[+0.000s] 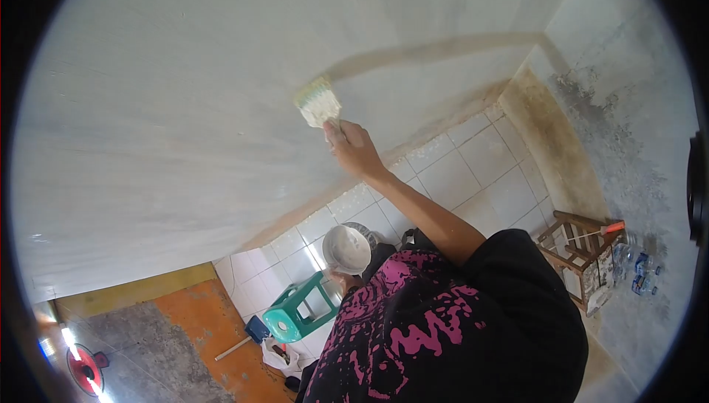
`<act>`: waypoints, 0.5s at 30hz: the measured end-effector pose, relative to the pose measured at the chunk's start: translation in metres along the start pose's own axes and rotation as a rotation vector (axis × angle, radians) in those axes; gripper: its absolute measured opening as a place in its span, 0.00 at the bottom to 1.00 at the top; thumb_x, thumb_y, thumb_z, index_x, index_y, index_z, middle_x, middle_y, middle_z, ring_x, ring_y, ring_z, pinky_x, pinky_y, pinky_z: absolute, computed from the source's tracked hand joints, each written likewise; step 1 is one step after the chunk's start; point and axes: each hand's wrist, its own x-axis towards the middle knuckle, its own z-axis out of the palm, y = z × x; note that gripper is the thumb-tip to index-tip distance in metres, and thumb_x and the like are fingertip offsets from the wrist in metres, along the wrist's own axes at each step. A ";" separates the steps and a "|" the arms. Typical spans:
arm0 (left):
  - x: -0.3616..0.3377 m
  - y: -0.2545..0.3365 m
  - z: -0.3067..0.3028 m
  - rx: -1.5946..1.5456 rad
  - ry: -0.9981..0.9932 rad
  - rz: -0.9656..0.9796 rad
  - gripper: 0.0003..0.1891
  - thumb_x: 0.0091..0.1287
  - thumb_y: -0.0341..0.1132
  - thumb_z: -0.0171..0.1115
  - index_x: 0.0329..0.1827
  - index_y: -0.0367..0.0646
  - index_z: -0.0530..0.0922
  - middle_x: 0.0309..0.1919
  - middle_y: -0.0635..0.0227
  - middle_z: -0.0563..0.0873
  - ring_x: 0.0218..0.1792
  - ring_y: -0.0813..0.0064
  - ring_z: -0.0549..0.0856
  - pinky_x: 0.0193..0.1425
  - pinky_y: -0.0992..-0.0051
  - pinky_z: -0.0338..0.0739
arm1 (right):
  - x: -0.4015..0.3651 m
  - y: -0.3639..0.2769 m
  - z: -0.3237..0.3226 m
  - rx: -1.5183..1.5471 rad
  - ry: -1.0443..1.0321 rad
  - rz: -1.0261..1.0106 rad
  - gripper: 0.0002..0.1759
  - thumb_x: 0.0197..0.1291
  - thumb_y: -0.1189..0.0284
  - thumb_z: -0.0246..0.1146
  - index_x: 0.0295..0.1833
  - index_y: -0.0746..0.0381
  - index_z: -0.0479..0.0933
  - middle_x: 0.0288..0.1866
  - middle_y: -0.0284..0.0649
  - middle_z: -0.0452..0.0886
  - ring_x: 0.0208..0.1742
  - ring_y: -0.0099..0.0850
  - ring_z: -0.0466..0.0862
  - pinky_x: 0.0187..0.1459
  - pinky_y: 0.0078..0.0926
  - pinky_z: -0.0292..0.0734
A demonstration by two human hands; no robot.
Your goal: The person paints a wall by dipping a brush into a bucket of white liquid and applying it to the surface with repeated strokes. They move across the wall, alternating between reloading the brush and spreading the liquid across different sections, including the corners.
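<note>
My right hand (pixel 354 148) is stretched up to the wall, with its fingers closed around the handle of a wide paintbrush (pixel 320 108). The pale, paint-coated bristles point up and lie at the whitish wall (pixel 192 93); whether they press on it is hard to tell. Low in front of my body, my left hand (pixel 345 281) grips the side of a bucket (pixel 348 249) holding pale grey-white paint. Most of the left fingers are hidden by the bucket and my shirt.
A green plastic stool (pixel 299 307) stands on the white tiles (pixel 450 170). A wooden stool (pixel 583 255) at right bears an orange-handled tool (pixel 611 227); plastic bottles (pixel 644 274) lie beside it. A white bag (pixel 281 356) and a red fan (pixel 86 368) are lower left.
</note>
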 end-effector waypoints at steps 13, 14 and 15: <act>-0.011 0.044 -0.077 -0.160 0.014 -0.189 0.16 0.65 0.54 0.52 0.36 0.51 0.72 0.29 0.71 0.76 0.29 0.71 0.75 0.35 0.67 0.74 | 0.041 0.206 -0.055 -0.386 0.461 0.344 0.21 0.69 0.58 0.53 0.50 0.66 0.76 0.33 0.43 0.82 0.30 0.31 0.82 0.33 0.30 0.75; -0.011 0.048 -0.084 -0.171 0.016 -0.208 0.17 0.65 0.55 0.52 0.36 0.51 0.72 0.28 0.72 0.76 0.28 0.71 0.75 0.34 0.67 0.74 | 0.038 0.183 -0.054 -0.165 0.421 0.604 0.22 0.69 0.57 0.53 0.53 0.67 0.75 0.35 0.45 0.84 0.30 0.33 0.84 0.32 0.31 0.76; -0.012 0.050 -0.091 -0.181 0.020 -0.230 0.17 0.65 0.55 0.52 0.35 0.51 0.72 0.28 0.72 0.76 0.28 0.72 0.75 0.34 0.67 0.74 | 0.055 0.187 -0.051 -0.060 0.351 0.481 0.19 0.68 0.57 0.54 0.47 0.64 0.74 0.28 0.38 0.77 0.24 0.28 0.76 0.24 0.28 0.69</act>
